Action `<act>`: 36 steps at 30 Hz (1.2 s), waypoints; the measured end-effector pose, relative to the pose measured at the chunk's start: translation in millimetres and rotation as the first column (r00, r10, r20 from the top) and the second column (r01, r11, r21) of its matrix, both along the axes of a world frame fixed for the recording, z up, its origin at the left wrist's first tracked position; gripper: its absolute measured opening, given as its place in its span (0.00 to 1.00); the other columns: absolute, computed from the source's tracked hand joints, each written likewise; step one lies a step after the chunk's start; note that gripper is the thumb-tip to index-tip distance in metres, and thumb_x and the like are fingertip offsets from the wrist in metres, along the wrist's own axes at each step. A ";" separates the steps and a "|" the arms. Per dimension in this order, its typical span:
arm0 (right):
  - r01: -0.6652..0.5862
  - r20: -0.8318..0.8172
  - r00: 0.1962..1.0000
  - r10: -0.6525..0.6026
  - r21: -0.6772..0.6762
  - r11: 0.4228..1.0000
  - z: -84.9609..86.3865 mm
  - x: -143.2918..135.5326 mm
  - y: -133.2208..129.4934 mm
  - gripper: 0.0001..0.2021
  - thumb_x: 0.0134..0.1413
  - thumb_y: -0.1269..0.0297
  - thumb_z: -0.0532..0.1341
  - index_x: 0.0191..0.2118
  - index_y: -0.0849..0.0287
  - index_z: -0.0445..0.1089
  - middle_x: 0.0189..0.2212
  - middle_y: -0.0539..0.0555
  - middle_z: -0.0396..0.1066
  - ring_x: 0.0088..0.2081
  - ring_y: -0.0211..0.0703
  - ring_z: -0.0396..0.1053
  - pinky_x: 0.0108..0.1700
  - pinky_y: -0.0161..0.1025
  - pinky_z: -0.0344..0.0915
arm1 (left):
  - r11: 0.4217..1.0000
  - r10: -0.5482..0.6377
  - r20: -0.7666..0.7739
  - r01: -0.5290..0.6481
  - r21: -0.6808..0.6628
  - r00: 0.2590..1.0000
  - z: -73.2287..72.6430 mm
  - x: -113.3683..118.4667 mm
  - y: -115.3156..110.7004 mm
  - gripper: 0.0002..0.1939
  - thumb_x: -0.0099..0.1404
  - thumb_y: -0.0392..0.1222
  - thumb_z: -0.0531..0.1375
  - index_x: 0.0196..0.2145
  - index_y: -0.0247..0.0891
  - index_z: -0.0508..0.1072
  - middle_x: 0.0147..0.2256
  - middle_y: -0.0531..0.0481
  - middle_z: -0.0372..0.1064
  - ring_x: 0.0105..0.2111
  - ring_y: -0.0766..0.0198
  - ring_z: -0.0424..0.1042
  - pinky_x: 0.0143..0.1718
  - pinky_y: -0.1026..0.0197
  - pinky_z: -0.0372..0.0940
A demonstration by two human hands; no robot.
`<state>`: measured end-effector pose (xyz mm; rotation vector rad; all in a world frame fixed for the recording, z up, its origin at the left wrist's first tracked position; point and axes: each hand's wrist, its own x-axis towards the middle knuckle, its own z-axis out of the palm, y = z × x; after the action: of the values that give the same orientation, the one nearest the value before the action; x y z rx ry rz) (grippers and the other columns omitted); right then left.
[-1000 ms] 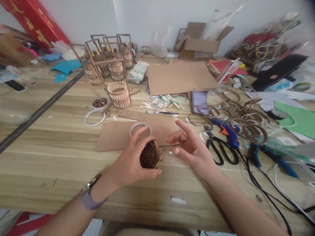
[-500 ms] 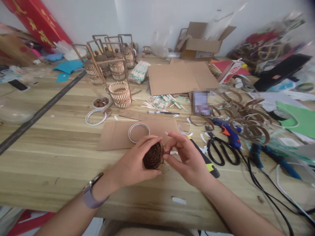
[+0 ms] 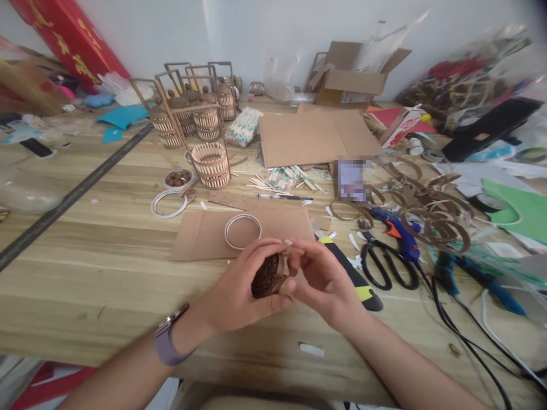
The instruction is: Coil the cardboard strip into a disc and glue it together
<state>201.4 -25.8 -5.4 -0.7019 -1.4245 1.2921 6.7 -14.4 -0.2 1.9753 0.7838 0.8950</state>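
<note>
Snugly cupped in the left grip (image 3: 237, 286), thumb on the near side and fingers over the far side: a dark-brown coil (image 3: 265, 277), ridged end facing left and slightly up. At the right side of the coil, a right grip (image 3: 328, 285) narrow and curled, fingertips close to the rim; cannot tell whether pinching a loose edge or only touching. For tidy handling, probably best to hold the coil steady on the left, press lightly with the right, and avoid squeezing hard enough to push the inner turns out. Better, too, to work the rim evenly, without tilting the end. Placed in front of the person, by the near edge of a cardboard sheet (image 3: 287, 225); hard to say whether lifted off the bench (image 3: 106, 279) or resting on it. Just beyond, on the sheet, a white-edged ring (image 3: 226, 230). Just to the right, a utility knife (image 3: 347, 267), then black-handled scissors (image 3: 387, 263) and a blue glue gun (image 3: 404, 236); mind the knife with the right forearm. Farther left, a slatted basket (image 3: 211, 169).
</note>
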 end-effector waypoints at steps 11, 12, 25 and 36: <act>-0.384 -0.526 0.850 0.009 -0.609 0.694 6.0 -11.8 -6.4 0.09 0.47 0.56 0.73 0.34 0.51 0.78 0.27 0.46 0.66 0.26 0.31 0.59 0.33 0.31 0.62 | 0.999 0.036 0.036 -0.037 0.029 0.999 -2.7 -0.7 1.5 0.40 0.57 0.59 0.68 0.61 0.47 0.59 0.62 0.41 0.57 0.63 0.48 0.58 0.64 0.50 0.56; -0.399 -0.539 0.843 0.006 -0.616 0.679 5.7 -12.9 -7.2 0.09 0.46 0.56 0.74 0.34 0.51 0.78 0.26 0.46 0.66 0.26 0.32 0.59 0.32 0.31 0.62 | 0.999 0.032 0.041 -0.033 0.032 0.999 -2.8 -0.6 1.6 0.40 0.56 0.59 0.68 0.61 0.48 0.59 0.62 0.41 0.57 0.63 0.48 0.59 0.64 0.50 0.56; -0.396 -0.554 0.831 -0.055 -0.657 0.641 5.3 -22.1 -13.9 0.10 0.43 0.59 0.75 0.30 0.55 0.78 0.25 0.47 0.72 0.24 0.31 0.62 0.27 0.28 0.60 | 0.999 0.031 0.074 -0.033 0.029 0.997 -4.8 -1.8 1.6 0.42 0.55 0.61 0.68 0.62 0.46 0.60 0.62 0.38 0.56 0.63 0.45 0.59 0.62 0.46 0.58; -0.271 -0.448 0.891 -0.072 -0.653 0.708 3.6 -22.3 -14.3 0.09 0.44 0.56 0.75 0.31 0.53 0.80 0.25 0.47 0.71 0.26 0.33 0.64 0.28 0.31 0.59 | 0.999 0.036 0.081 -0.034 -0.030 0.996 -4.5 -0.9 1.6 0.42 0.53 0.61 0.69 0.61 0.48 0.61 0.62 0.39 0.56 0.63 0.45 0.58 0.63 0.46 0.57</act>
<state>179.1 -40.0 -1.9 -0.7479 -0.5580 1.9765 5.8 -12.9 -4.7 1.8927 0.7822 0.9740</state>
